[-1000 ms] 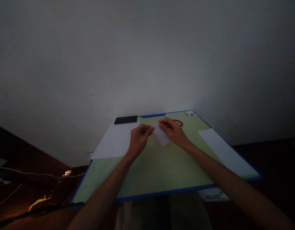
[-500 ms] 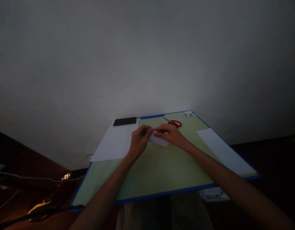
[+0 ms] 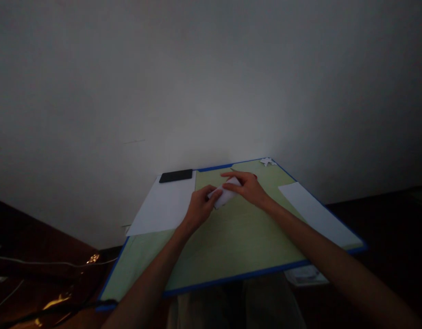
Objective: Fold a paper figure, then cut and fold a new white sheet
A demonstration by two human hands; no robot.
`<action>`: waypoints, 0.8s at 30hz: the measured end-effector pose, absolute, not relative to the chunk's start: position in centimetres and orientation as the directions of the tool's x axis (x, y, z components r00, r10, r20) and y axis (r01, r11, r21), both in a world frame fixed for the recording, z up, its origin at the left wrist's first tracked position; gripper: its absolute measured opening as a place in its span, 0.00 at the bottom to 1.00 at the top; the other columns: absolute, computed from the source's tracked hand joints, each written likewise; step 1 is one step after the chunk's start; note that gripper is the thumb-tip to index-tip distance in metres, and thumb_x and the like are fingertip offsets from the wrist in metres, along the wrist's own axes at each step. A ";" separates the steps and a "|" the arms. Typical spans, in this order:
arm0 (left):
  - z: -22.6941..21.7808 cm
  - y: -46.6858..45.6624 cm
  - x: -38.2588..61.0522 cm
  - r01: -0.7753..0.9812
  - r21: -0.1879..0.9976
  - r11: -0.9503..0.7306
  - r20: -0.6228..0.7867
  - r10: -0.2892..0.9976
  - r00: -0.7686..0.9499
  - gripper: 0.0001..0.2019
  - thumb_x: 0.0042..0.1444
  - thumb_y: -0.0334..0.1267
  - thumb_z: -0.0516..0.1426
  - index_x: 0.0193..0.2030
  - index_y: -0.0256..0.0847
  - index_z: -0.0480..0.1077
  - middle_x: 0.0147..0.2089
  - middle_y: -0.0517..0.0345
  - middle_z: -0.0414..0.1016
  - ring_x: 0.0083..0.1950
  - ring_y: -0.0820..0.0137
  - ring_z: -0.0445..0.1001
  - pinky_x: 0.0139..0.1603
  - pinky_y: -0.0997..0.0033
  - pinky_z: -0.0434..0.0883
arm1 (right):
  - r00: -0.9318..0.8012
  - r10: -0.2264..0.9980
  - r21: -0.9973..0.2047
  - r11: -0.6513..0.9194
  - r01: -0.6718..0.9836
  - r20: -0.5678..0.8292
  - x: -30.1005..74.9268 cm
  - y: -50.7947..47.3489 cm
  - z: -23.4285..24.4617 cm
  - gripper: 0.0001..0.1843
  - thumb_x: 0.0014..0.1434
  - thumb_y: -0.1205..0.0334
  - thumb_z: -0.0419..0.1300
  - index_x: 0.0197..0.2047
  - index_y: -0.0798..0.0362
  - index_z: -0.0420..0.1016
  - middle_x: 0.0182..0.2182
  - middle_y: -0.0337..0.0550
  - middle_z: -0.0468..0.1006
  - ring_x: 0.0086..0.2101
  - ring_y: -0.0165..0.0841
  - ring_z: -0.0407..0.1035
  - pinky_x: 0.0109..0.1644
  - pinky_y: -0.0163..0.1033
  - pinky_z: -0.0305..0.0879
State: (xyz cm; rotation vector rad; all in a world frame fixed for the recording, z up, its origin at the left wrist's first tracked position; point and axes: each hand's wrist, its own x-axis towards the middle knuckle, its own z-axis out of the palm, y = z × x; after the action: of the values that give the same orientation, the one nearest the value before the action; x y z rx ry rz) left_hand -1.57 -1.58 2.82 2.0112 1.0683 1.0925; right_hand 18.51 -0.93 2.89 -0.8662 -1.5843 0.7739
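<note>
A small folded piece of white paper is held between my two hands above the middle of the table. My left hand pinches its left end, thumb on top. At the upper right end, my right hand grips it with the thumb on the near face and the index finger stretched out above. Behind my right hand lies a pair of scissors, mostly hidden, with only a bit of red handle and the blade tip showing.
A pale green table with blue edges stands against a grey wall. White sheets lie at left and right. A black phone-like slab rests at the back left, and a folded white paper star at the back right corner.
The paper has turned so its right end points up and more of its face shows. My right hand has shifted slightly right, now covering most of the scissors.
</note>
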 end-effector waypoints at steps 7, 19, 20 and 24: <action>2.8 -2.5 -0.2 -0.006 0.961 -0.278 0.268 0.922 0.280 0.20 0.59 0.56 0.61 0.36 0.40 0.65 0.28 0.55 0.79 0.22 0.71 0.74 0.21 0.74 0.68 | -0.077 0.977 -0.875 0.144 -0.462 0.201 15.9 -1.1 1.5 0.26 0.50 0.47 0.71 0.50 0.48 0.77 0.39 0.42 0.80 0.34 0.33 0.72 0.34 0.36 0.71; 1.3 -2.5 0.8 -0.201 0.979 0.039 0.047 0.914 0.403 0.25 0.54 0.59 0.63 0.33 0.33 0.74 0.29 0.46 0.80 0.25 0.68 0.77 0.26 0.71 0.73 | -0.306 0.952 -0.832 -0.171 -0.527 -0.002 14.0 -1.8 0.3 0.24 0.60 0.44 0.61 0.52 0.51 0.79 0.28 0.39 0.79 0.16 0.25 0.59 0.15 0.33 0.59; 1.3 -2.5 0.7 -0.204 0.978 0.034 0.051 0.916 0.398 0.25 0.53 0.59 0.64 0.32 0.32 0.74 0.29 0.46 0.80 0.25 0.68 0.77 0.26 0.71 0.72 | -0.321 0.947 -0.836 -0.187 -0.516 -0.014 14.0 -1.8 0.2 0.23 0.59 0.45 0.63 0.50 0.53 0.80 0.22 0.36 0.76 0.15 0.25 0.58 0.16 0.32 0.58; 1.3 -2.4 0.2 -0.166 0.986 0.012 0.055 0.917 0.394 0.23 0.54 0.55 0.65 0.31 0.32 0.75 0.27 0.46 0.80 0.24 0.69 0.76 0.24 0.72 0.71 | -0.387 0.921 -0.830 -0.244 -0.502 -0.037 13.9 -1.8 0.0 0.20 0.59 0.48 0.63 0.48 0.54 0.81 0.14 0.31 0.65 0.15 0.27 0.57 0.18 0.33 0.60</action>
State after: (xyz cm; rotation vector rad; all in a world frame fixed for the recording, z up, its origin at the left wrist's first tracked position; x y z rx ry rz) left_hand 0.20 -2.37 1.27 1.2701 0.7784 0.9940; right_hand 13.95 -1.78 0.01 -0.6675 -0.9337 1.8038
